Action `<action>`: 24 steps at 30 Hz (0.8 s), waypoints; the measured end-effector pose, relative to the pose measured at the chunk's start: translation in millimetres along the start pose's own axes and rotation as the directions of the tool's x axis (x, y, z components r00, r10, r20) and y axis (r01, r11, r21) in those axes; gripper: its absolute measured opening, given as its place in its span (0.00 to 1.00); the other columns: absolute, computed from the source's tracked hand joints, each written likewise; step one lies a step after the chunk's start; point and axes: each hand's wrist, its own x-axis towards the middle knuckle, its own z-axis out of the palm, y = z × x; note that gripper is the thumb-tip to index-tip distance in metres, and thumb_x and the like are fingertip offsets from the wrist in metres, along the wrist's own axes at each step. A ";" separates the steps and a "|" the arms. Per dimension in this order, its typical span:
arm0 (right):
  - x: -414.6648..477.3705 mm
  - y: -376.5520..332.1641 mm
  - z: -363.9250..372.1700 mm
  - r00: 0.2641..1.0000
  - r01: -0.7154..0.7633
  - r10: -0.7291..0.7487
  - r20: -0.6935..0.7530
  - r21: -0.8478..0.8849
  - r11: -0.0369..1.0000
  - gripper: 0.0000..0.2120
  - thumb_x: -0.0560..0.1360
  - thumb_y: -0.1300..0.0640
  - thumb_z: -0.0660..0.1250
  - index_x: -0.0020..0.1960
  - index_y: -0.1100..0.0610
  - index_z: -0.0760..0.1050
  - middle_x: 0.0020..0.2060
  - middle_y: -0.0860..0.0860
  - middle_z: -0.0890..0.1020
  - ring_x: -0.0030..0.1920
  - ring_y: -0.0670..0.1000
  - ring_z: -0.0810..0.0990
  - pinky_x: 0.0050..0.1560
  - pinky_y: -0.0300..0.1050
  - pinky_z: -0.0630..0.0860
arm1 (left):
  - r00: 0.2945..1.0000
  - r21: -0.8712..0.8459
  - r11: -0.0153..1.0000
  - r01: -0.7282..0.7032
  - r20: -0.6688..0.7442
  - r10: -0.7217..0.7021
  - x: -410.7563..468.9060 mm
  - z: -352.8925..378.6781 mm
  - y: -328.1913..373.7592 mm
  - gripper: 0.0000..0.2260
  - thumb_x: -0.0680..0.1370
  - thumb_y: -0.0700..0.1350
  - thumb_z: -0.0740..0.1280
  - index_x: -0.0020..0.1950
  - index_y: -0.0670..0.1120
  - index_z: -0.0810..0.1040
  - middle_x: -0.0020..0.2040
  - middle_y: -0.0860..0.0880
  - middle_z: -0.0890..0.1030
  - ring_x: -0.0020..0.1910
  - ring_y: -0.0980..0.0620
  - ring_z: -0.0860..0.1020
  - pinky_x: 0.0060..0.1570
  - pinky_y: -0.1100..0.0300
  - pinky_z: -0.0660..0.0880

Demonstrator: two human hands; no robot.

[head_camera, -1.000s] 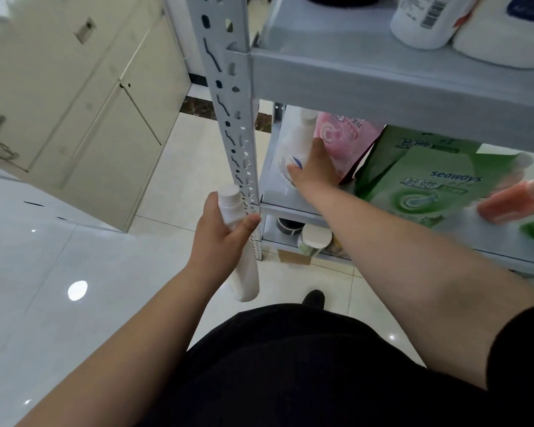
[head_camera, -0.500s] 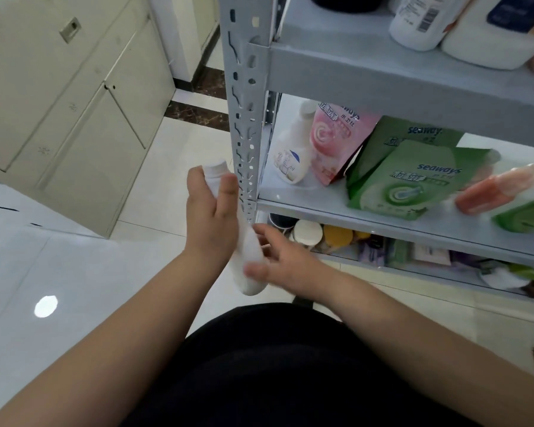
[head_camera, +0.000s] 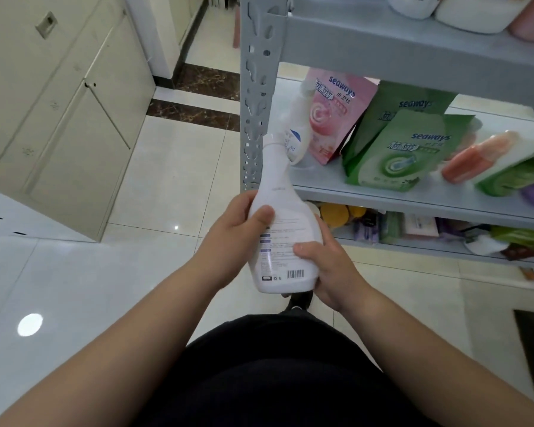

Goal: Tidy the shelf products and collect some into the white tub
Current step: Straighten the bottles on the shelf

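A white bottle [head_camera: 279, 217] with a narrow neck and a barcode label is held upright in front of the grey shelf post [head_camera: 255, 87]. My left hand [head_camera: 232, 238] grips its left side, thumb across the label. My right hand [head_camera: 327, 269] holds its lower right side and base. On the middle shelf [head_camera: 413, 195] stand another white bottle [head_camera: 296, 137], a pink seaways pouch [head_camera: 333, 115] and two green seaways pouches [head_camera: 395, 152]. The white tub is not in view.
An orange bottle [head_camera: 478, 155] and more packs lie at the shelf's right. The lower shelf [head_camera: 413, 245] holds several small items. White containers [head_camera: 472, 13] stand on the top shelf. Beige cabinets [head_camera: 59, 103] are to the left across glossy floor tiles.
My right hand left the shelf's white bottle and came down to the held bottle. Both hands now hold it, turned so its label faces me and raised more upright.
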 end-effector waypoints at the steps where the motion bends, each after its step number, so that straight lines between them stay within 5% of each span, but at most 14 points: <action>1: -3.1 2.7 0.2 1.000 -0.002 0.001 0.010 0.015 1.000 0.28 0.65 0.60 0.72 0.63 0.45 0.74 0.51 0.51 0.86 0.49 0.58 0.87 0.55 0.81 0.73 | 1.000 -0.047 0.999 0.016 0.007 -0.016 -4.0 -0.2 -5.2 0.11 0.77 0.56 0.65 0.58 0.63 0.76 0.54 0.57 0.84 0.54 0.54 0.83 0.59 0.46 0.79; 3: -7.4 8.3 3.8 1.000 -0.020 0.020 0.001 0.029 0.999 0.30 0.63 0.57 0.73 0.64 0.45 0.73 0.54 0.54 0.85 0.51 0.62 0.86 0.48 0.75 0.78 | 1.000 -0.067 0.998 -0.002 0.003 0.002 -10.9 -0.2 -11.8 0.12 0.77 0.55 0.64 0.60 0.63 0.74 0.56 0.58 0.82 0.54 0.56 0.83 0.57 0.49 0.80; 5: -8.6 12.5 11.1 0.999 -0.028 0.028 -0.046 -0.001 1.000 0.31 0.64 0.54 0.73 0.66 0.41 0.72 0.59 0.55 0.83 0.54 0.65 0.84 0.39 0.66 0.81 | 0.998 -0.032 0.999 -0.040 -0.052 0.038 -18.1 -1.6 -14.6 0.12 0.82 0.50 0.64 0.63 0.64 0.70 0.58 0.60 0.79 0.49 0.61 0.82 0.49 0.63 0.79; 8: -7.5 13.4 22.8 0.998 0.040 -0.047 -0.042 -0.150 0.988 0.25 0.73 0.51 0.67 0.67 0.33 0.71 0.62 0.49 0.81 0.60 0.59 0.83 0.48 0.67 0.83 | 0.998 -0.047 0.998 -0.030 -0.061 0.027 -23.4 -5.5 -20.1 0.18 0.82 0.47 0.66 0.66 0.64 0.66 0.64 0.58 0.75 0.48 0.63 0.81 0.37 0.72 0.75; 12: -8.6 13.2 39.9 0.995 0.054 -0.023 0.096 -0.329 0.943 0.21 0.84 0.46 0.55 0.75 0.31 0.65 0.72 0.46 0.73 0.69 0.49 0.76 0.50 0.59 0.84 | 0.996 -0.166 0.985 0.044 0.084 -0.030 -26.4 -15.5 -23.8 0.38 0.65 0.60 0.77 0.70 0.54 0.67 0.65 0.50 0.76 0.62 0.51 0.79 0.57 0.52 0.79; 16: -0.4 1.5 45.2 0.999 0.034 -0.053 -0.012 -0.631 0.775 0.22 0.82 0.48 0.66 0.74 0.34 0.68 0.60 0.51 0.72 0.58 0.44 0.80 0.52 0.54 0.85 | 0.988 -0.410 0.908 0.080 0.156 -0.016 -28.0 -30.0 -35.8 0.23 0.74 0.42 0.68 0.67 0.37 0.73 0.56 0.33 0.80 0.54 0.36 0.80 0.57 0.36 0.76; 19: 7.4 -4.5 42.7 0.992 -0.123 0.117 -0.039 -0.412 0.903 0.33 0.72 0.43 0.76 0.75 0.45 0.68 0.63 0.51 0.80 0.58 0.50 0.84 0.56 0.60 0.83 | 0.990 -0.552 0.826 0.118 0.127 -0.057 -30.5 -31.9 -38.5 0.21 0.76 0.43 0.64 0.68 0.37 0.74 0.61 0.34 0.81 0.59 0.36 0.81 0.59 0.42 0.78; 22: 5.5 -10.8 44.2 0.990 -0.123 0.133 0.044 -0.187 0.975 0.18 0.77 0.58 0.71 0.66 0.52 0.74 0.57 0.53 0.86 0.55 0.56 0.85 0.53 0.57 0.83 | 0.994 -0.545 0.831 0.109 0.087 -0.073 -29.3 -32.5 -36.8 0.22 0.76 0.49 0.66 0.67 0.39 0.76 0.59 0.38 0.84 0.56 0.40 0.83 0.51 0.50 0.82; 24: 4.0 -11.7 43.7 0.998 -0.061 0.059 -0.019 -0.151 0.987 0.16 0.79 0.63 0.68 0.65 0.55 0.73 0.57 0.55 0.85 0.55 0.58 0.85 0.52 0.55 0.83 | 0.996 -0.480 0.873 0.083 0.059 -0.063 -26.6 -36.3 -35.8 0.17 0.78 0.49 0.67 0.64 0.43 0.79 0.57 0.41 0.85 0.53 0.44 0.84 0.49 0.52 0.81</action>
